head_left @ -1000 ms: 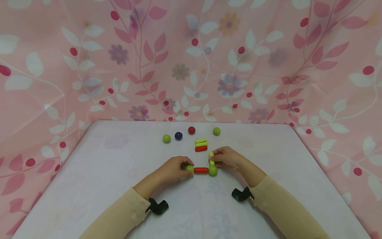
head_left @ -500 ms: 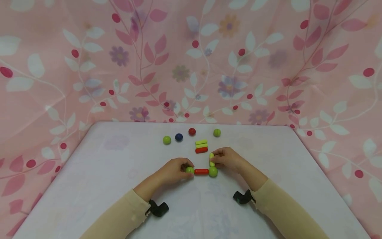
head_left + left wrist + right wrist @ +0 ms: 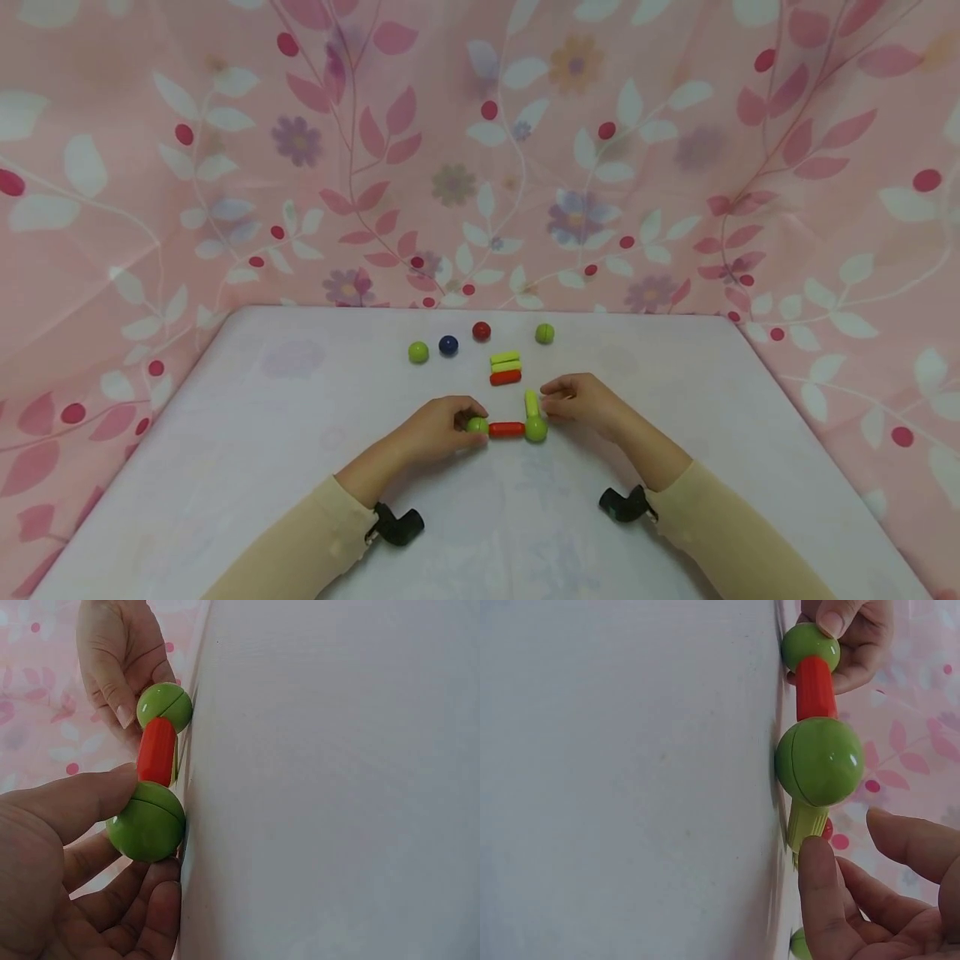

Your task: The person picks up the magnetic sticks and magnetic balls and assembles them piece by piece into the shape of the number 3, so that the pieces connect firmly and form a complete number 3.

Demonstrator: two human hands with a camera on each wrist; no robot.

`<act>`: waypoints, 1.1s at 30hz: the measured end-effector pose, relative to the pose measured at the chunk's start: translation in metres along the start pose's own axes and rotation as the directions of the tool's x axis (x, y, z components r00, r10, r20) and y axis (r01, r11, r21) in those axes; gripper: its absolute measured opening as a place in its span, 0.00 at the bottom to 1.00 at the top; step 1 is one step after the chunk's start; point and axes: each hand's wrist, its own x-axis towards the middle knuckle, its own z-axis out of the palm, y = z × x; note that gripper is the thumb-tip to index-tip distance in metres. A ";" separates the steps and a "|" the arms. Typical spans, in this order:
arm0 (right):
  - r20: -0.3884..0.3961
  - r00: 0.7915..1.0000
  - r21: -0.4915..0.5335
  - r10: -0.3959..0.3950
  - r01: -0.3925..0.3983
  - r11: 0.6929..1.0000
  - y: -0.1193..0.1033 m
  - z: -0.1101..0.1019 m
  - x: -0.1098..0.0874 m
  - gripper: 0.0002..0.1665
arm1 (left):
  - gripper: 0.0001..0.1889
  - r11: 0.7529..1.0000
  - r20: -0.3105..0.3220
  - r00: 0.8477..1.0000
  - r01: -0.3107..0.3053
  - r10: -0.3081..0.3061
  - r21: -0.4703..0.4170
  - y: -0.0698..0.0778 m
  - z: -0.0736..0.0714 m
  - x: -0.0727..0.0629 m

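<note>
My left hand pinches a green ball between thumb and fingers. From that ball a red ribbed rod runs right to a second green ball. A yellow-green rod extends from the second ball toward the back of the table, so the joined pieces form an L lying on the tabletop. Just right of this rod is my right hand, its thumb and fingers spread apart with nothing between them. In the right wrist view one fingertip overlaps the yellow-green rod.
Behind the L lie two yellow-green rods and a red rod, side by side. Farther back sit a green ball, a blue ball, a red ball and another green ball. A floral curtain hangs behind the white table.
My right hand has let go of the yellow-green rod and drawn slightly to the right. The left hand keeps its pinch on the green ball, and the L stays in place.
</note>
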 end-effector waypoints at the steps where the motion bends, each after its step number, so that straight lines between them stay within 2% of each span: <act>1: -0.002 1.000 -0.003 0.001 -0.001 1.000 0.001 0.000 -0.001 0.22 | 0.17 1.000 0.000 1.000 0.001 -0.001 -0.002 0.000 0.000 0.000; 8: -0.011 1.000 -0.047 -0.010 0.010 0.999 0.002 -0.009 -0.006 0.19 | 0.17 1.000 0.007 1.000 -0.004 0.004 -0.007 -0.002 0.003 0.000; 13: -0.028 0.999 -0.067 -0.033 0.031 0.997 0.000 -0.023 -0.002 0.20 | 0.16 1.000 -0.009 1.000 -0.012 0.012 -0.003 -0.004 0.004 0.001; 22: -0.078 0.995 -0.051 -0.059 0.055 0.997 0.004 -0.041 0.014 0.22 | 0.15 1.000 -0.015 1.000 -0.019 0.019 -0.008 -0.004 0.004 0.002; 33: -0.193 0.980 -0.003 -0.051 0.051 0.999 0.001 -0.047 0.041 0.23 | 0.15 1.000 -0.022 1.000 -0.010 0.009 -0.010 -0.007 0.004 0.001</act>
